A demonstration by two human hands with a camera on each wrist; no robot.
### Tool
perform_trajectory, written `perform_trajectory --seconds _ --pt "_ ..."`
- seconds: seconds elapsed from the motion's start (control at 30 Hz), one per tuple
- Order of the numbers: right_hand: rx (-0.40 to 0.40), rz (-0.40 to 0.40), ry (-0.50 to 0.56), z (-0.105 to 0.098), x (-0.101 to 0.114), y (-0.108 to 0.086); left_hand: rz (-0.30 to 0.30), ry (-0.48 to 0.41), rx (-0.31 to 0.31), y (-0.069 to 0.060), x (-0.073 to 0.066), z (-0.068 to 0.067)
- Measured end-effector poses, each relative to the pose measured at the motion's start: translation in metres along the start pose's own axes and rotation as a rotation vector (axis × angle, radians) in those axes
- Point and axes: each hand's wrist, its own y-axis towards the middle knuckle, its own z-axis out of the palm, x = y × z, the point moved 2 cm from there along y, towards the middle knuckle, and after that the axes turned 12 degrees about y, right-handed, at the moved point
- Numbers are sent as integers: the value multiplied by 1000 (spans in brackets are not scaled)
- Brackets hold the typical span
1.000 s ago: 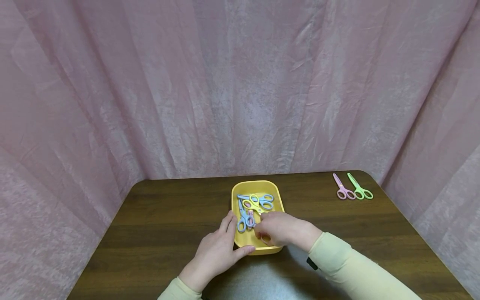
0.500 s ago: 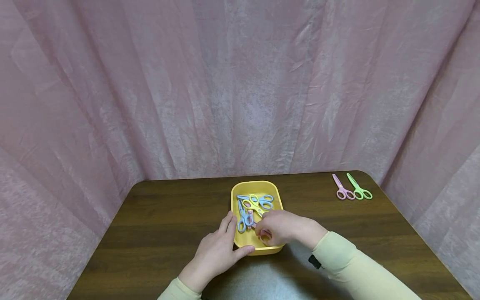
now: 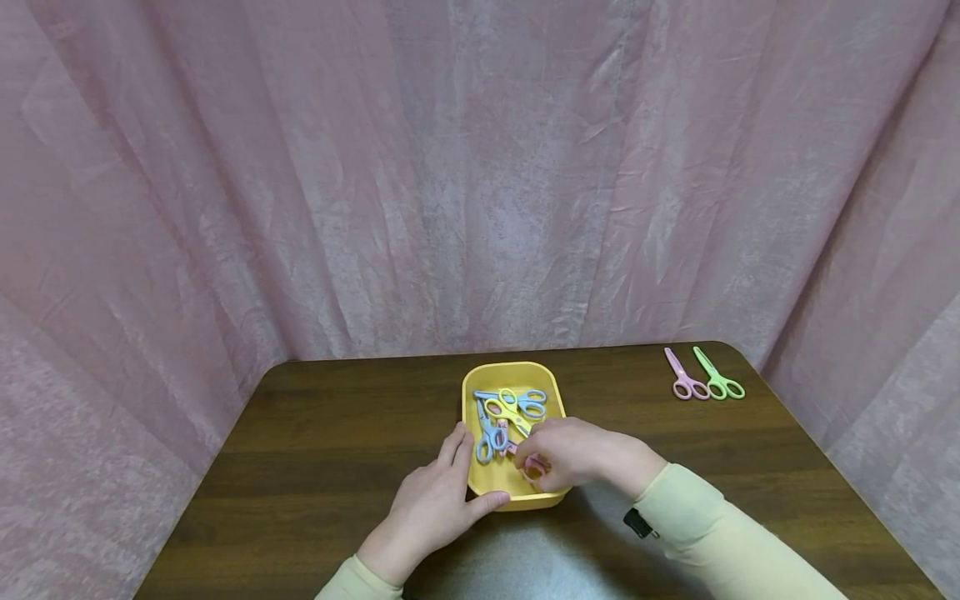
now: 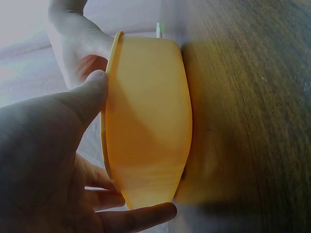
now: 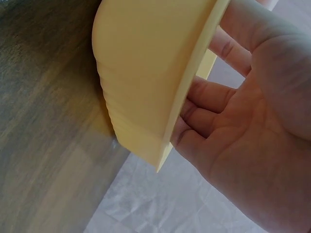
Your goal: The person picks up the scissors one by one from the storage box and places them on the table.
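Observation:
A yellow tray (image 3: 492, 485) stands on the table with several scissors in it. My left hand (image 3: 433, 498) rests against its near-left corner, thumb along the near rim and straight fingers at the left side. In the tray's near-right part, my right hand (image 3: 568, 457) pinches pink scissors (image 3: 534, 473); its fingertips are partly hidden behind the tray wall in the right wrist view. Left of that hand lie blue scissors (image 3: 491, 440), partly over other pink scissors (image 3: 502, 427). Yellow scissors (image 3: 510, 411) lie across a second pair of blue scissors (image 3: 532, 403) farther back.
Purple-pink scissors (image 3: 682, 379) and green scissors (image 3: 720, 379) lie side by side at the table's far right, points away from me. The dark wooden table (image 3: 330, 442) ends at a pink curtain (image 3: 480, 183) behind and at the sides.
My right hand has shifted slightly right, and more of the pink scissors' handle shows beneath it. The nearby blue and yellow scissors have moved a little. My left hand has stayed in place.

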Motion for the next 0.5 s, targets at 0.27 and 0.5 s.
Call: perform_trajectory --seconds 0.27,0.5 --pt "0 19 2 -4 0 -4 1 -10 3 -1 0 -1" --pt "17 14 16 -8 5 -8 -5 -14 20 1 1 2"
